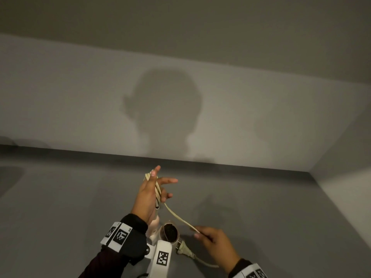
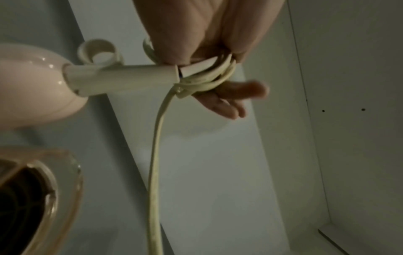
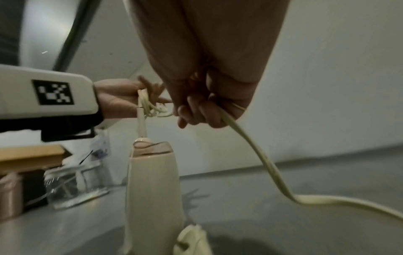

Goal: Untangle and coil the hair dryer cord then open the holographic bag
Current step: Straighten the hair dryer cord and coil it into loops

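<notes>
I see several cord (image 1: 158,189) loops wound round my spread left hand (image 1: 149,194) above the hair dryer (image 3: 152,186); my right hand (image 1: 214,239) pinches the slack. Plug (image 1: 185,251) end remains loose beside the dryer; the bag seems out of view.

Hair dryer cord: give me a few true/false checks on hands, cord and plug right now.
1. Loops of cord are wound around the left hand. True.
2. The right hand holds nothing. False: it grips a stretch of cord.
3. The plug lies on the grey surface. True.
4. The right hand grips the hair dryer. False: it hangs by its cord below the left hand.
</notes>
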### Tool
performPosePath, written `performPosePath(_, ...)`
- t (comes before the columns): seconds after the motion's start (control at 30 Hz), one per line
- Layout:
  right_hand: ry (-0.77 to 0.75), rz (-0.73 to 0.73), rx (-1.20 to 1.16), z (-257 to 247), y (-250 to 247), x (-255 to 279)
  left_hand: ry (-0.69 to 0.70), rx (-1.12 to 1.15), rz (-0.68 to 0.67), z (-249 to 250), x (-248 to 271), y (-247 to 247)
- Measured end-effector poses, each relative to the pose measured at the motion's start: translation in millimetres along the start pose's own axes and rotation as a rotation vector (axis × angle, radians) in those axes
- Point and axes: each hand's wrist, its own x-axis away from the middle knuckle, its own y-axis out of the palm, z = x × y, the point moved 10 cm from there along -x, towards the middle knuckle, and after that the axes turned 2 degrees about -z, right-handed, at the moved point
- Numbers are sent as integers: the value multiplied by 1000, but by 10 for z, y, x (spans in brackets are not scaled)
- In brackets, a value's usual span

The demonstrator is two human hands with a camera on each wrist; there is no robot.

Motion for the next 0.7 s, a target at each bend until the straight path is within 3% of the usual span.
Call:
performPosePath(0.2, -288, -6, 345, -616, -159, 163, 18, -130, -53, 30, -12, 124)
performPosePath(0.37, -463, 286, 624, -1189, -657, 173, 9, -303, -158, -40, 70, 326)
performPosePath(0.5, -447, 389, 712, -1610, -936, 170, 6, -413, -260, -117, 283, 505)
performPosePath(0.6, -463, 347, 654, -1791, -972, 115, -25, -433, -330, -201, 336, 640)
performPosePath(0.7, -457, 212, 531, -1743, -978, -101, -42, -352, -349, -171, 394, 706)
